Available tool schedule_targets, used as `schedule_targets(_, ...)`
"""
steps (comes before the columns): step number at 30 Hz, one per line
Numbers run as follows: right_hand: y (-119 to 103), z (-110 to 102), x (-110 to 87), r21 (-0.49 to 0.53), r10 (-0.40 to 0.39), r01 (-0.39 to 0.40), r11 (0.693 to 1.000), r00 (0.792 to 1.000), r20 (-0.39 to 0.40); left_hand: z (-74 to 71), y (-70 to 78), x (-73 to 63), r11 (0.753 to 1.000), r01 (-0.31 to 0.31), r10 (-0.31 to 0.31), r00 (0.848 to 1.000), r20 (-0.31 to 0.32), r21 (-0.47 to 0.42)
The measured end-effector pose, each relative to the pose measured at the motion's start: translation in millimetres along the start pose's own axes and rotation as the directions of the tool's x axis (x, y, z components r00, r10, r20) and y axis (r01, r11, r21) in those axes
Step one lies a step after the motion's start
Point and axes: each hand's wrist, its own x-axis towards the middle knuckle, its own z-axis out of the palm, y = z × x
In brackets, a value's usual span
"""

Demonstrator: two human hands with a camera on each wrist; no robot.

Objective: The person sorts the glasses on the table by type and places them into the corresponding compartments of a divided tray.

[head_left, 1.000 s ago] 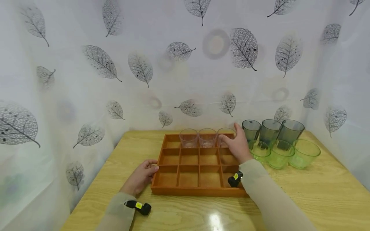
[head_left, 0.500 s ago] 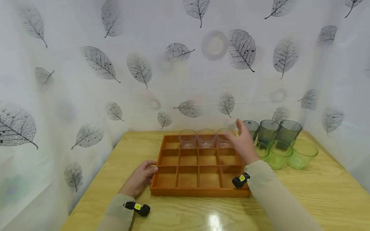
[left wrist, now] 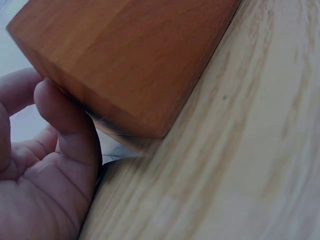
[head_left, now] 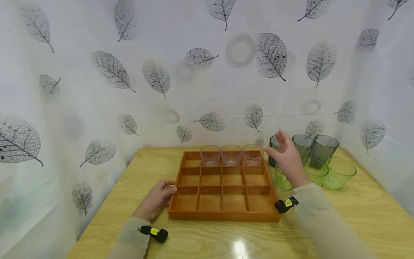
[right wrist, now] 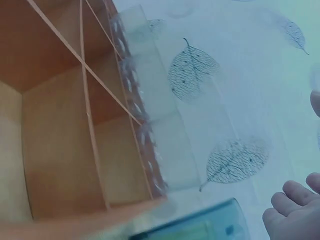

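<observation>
A brown wooden tray (head_left: 223,216) with several compartments lies on the table. Three clear cups (head_left: 231,157) stand in its back row, leaving the back left compartment bare. My left hand (head_left: 156,198) touches the outside of the tray's left wall; the left wrist view shows bent fingers against the wood (left wrist: 130,65). Fingers spread and holding nothing, my right hand (head_left: 289,162) is past the tray's back right corner. It overlaps the nearest dark grey glass (head_left: 273,158) and a green cup (head_left: 282,181), partly hiding both.
Two more grey glasses (head_left: 324,146) stand at the back right, with two more green cups (head_left: 339,174) in front of them. A white leaf-print curtain (head_left: 200,97) hangs behind the wooden table (head_left: 359,208).
My right hand has drawn away from the rightmost clear cup and moved right, toward the grey glasses and green cups. The left hand keeps its place at the tray.
</observation>
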Motion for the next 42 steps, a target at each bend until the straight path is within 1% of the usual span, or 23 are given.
schedule_targets(3, -1, -12, -5.0, 0.009, -0.005, 0.005, 1.0, 1.0, 0.0, 0.1, 0.1, 0.2, 1.0, -0.001, 0.001, 1.0, 0.011, -0.004)
schedule_targets(10, 6, -46, -14.8, -0.074, -0.008, 0.006, 0.997, 1.0, -0.026, 1.9, 2.4, -2.7, 1.0, -0.006, 0.006, 1.0, 0.009, 0.003)
schedule_targets(14, 12, -65, -21.6, -0.092, 0.004, -0.008, 0.996, 0.999, -0.042, 1.7, 2.2, -4.0, 1.0, -0.012, 0.012, 1.0, 0.0, 0.002)
schedule_targets(18, 18, -83, -30.7, -0.123, 0.014, -0.023, 0.992, 0.997, -0.074, 1.6, 0.7, -3.9, 1.0, -0.013, 0.013, 1.0, 0.005, -0.004)
schedule_targets(25, 30, -115, -43.9, -0.125, 0.035, -0.05, 0.991, 0.993, -0.116, 1.8, 0.5, -1.8, 1.0, -0.005, 0.005, 1.0, -0.003, -0.005)
schedule_targets(30, 35, -134, -50.9, -0.153, 0.052, -0.081, 0.985, 0.981, -0.185, 2.7, 1.6, 2.8, 1.0, -0.015, 0.015, 1.0, 0.002, -0.001)
schedule_targets(36, 44, -146, -53.8, -0.138, 0.085, -0.124, 0.983, 0.962, -0.259, 2.8, 2.4, 6.3, 1.0, -0.008, 0.008, 1.0, -0.012, -0.007)
schedule_targets(42, 57, -148, -60.7, -0.131, 0.121, -0.164, 0.978, 0.951, -0.286, 1.7, -0.1, 1.4, 1.0, 0.004, -0.003, 1.0, -0.029, 0.003)
